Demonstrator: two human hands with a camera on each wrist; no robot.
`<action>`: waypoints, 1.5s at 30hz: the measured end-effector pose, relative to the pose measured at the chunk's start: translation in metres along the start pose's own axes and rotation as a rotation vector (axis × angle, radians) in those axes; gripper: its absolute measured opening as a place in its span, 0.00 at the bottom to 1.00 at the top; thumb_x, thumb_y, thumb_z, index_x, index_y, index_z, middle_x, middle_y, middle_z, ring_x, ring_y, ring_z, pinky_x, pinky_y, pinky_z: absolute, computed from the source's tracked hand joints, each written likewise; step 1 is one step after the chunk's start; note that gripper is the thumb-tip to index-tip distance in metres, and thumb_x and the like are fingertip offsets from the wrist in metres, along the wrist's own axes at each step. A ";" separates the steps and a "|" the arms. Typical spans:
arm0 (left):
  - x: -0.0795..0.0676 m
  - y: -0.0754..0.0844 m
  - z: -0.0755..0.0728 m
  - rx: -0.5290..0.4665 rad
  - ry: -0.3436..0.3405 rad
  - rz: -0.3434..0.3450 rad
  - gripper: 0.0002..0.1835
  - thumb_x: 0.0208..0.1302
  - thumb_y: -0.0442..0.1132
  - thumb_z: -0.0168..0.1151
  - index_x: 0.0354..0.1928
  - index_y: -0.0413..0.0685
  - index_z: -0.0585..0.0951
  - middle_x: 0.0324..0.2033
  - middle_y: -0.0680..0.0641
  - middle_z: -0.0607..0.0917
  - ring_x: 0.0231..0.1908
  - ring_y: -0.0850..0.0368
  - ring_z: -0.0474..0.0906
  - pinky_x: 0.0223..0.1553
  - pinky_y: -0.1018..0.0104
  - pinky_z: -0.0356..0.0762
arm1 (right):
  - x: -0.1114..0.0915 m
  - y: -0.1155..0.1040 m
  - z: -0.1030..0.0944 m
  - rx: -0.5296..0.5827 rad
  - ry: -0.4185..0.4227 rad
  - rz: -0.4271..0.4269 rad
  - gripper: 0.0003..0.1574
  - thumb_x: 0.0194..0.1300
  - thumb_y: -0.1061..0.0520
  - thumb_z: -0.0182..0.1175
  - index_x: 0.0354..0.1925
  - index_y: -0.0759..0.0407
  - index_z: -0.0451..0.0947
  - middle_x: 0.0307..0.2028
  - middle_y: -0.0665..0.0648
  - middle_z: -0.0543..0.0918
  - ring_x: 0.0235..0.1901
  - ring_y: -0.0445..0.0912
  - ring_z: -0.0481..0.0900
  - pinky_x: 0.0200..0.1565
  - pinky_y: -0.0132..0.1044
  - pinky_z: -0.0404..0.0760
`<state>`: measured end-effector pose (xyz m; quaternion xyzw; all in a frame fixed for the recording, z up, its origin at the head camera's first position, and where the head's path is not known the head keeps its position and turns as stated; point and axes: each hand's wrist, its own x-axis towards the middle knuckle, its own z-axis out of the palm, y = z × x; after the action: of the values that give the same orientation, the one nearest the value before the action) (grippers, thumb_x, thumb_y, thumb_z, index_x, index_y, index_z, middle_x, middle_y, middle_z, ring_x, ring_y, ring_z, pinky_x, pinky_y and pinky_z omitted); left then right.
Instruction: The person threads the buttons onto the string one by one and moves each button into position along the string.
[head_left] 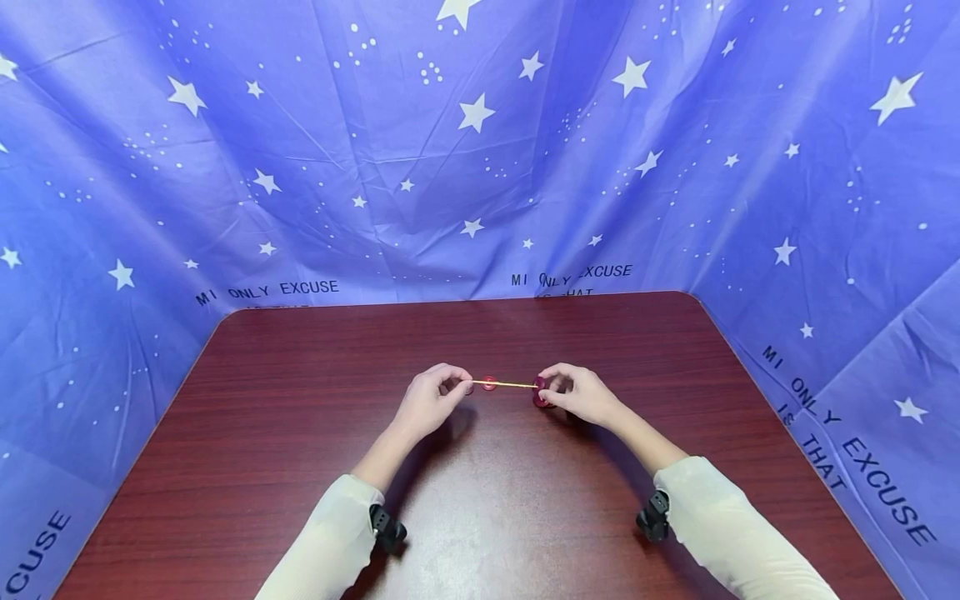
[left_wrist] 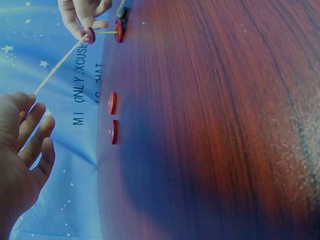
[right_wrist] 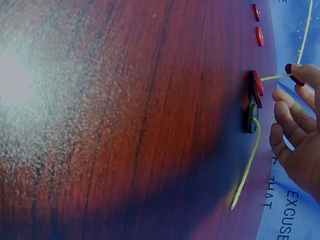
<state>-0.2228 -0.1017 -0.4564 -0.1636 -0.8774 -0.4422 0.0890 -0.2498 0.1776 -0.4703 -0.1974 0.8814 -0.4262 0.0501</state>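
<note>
A thin yellow cord (head_left: 510, 385) is stretched between the two hands above the table. My left hand (head_left: 435, 396) pinches its end between thumb and forefinger, the other fingers loosely bent. With thumb and fingertips, my right hand (head_left: 583, 395) grips a dark red button (left_wrist: 91, 36) that the cord passes through. From there the cord drops to a red button (right_wrist: 257, 89) on the table. Beside that one is a black button (right_wrist: 252, 120), with the cord's yellow tail (right_wrist: 245, 172) trailing from it.
Two loose red buttons, a nearer one (left_wrist: 113, 132) and another (left_wrist: 112, 103), lie on the dark red wooden table (head_left: 247, 433) below the left hand. A blue curtain (head_left: 420, 167) with white stars hangs behind the table and along both sides.
</note>
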 end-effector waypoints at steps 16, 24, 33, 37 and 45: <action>-0.001 0.000 -0.002 0.004 -0.004 0.004 0.04 0.60 0.38 0.63 0.33 0.46 0.83 0.28 0.55 0.81 0.25 0.65 0.73 0.28 0.75 0.73 | 0.001 0.008 0.001 -0.012 0.003 0.013 0.17 0.56 0.57 0.65 0.45 0.59 0.78 0.25 0.53 0.81 0.16 0.38 0.71 0.21 0.31 0.72; -0.002 -0.002 -0.003 -0.003 -0.007 -0.008 0.03 0.61 0.38 0.62 0.32 0.47 0.83 0.29 0.55 0.81 0.25 0.65 0.73 0.27 0.75 0.73 | 0.000 0.010 0.003 -0.047 -0.002 0.023 0.16 0.56 0.55 0.66 0.44 0.57 0.79 0.25 0.52 0.81 0.15 0.37 0.71 0.21 0.31 0.72; -0.002 -0.004 -0.002 -0.007 -0.007 -0.025 0.05 0.61 0.38 0.62 0.34 0.44 0.83 0.30 0.53 0.82 0.26 0.64 0.74 0.28 0.74 0.73 | 0.000 0.011 0.005 -0.101 0.024 0.004 0.16 0.54 0.55 0.67 0.42 0.56 0.80 0.30 0.53 0.79 0.19 0.38 0.71 0.23 0.29 0.72; -0.002 -0.004 -0.002 -0.014 -0.012 -0.038 0.05 0.60 0.38 0.63 0.34 0.44 0.83 0.30 0.54 0.81 0.26 0.64 0.74 0.28 0.74 0.73 | 0.001 0.013 0.006 -0.126 0.041 -0.032 0.16 0.53 0.56 0.68 0.42 0.58 0.80 0.31 0.55 0.80 0.26 0.42 0.73 0.29 0.29 0.71; -0.002 -0.005 -0.001 -0.017 -0.018 -0.054 0.05 0.60 0.38 0.62 0.33 0.45 0.83 0.30 0.55 0.81 0.25 0.65 0.73 0.28 0.74 0.72 | 0.000 0.015 0.008 -0.182 0.055 -0.084 0.17 0.52 0.56 0.69 0.41 0.59 0.80 0.32 0.54 0.80 0.34 0.47 0.76 0.36 0.34 0.74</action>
<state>-0.2230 -0.1055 -0.4605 -0.1448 -0.8783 -0.4505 0.0678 -0.2528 0.1799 -0.4873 -0.2262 0.9084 -0.3516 -0.0100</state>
